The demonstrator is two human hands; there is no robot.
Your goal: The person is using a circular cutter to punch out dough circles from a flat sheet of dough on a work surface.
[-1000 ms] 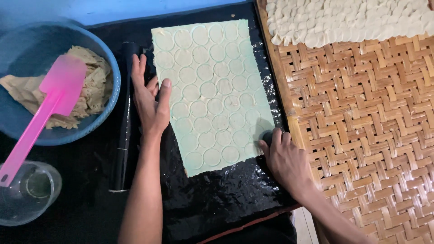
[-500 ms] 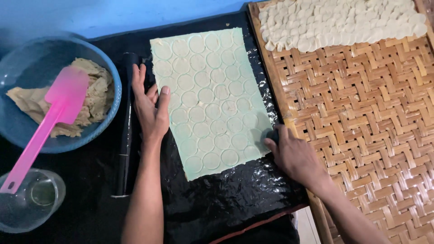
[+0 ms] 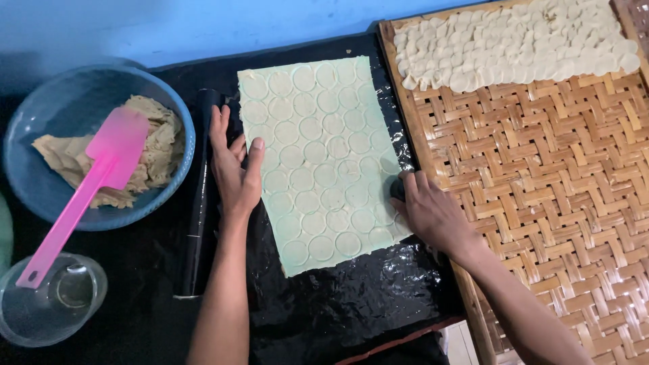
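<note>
1. Thin pale-green sheet of rolled dough point(image 3: 318, 155), stamped all over with round cut outlines; lies flat on a glossy black plastic liner point(image 3: 338, 311) spread over the table, between the two hands.
2. Left hand point(image 3: 233, 169): fingers spread, palm down, resting along the sheet's left edge and pinning it; nothing pinched.
3. Right hand point(image 3: 429, 209): curled at the sheet's right lower edge, fingers closed around a small dark object (only partly visible; its kind cannot be told).
4. Handling note, as a judgement: keep the left palm flat and steady so the sheet cannot creep on the slick liner; work the rounds free from the edge inward, lifting gently, since dough this thin would tear or stretch easily.
5. Black rolling pin point(image 3: 201, 203), long and slim, lying lengthwise just left of the left hand.
6. Blue round plastic bowl point(image 3: 40, 94), far left; contains a lump of beige dough point(image 3: 152, 145) and a pink silicone spatula point(image 3: 88, 189), its handle overhanging the rim.
7. Clear glass cup point(image 3: 51, 304), lower left; contents cannot be told.
8. Woven bamboo tray point(image 3: 554, 203), right; holds many pale dough rounds point(image 3: 514, 44) massed along its far end, the rest bare weave.
</note>
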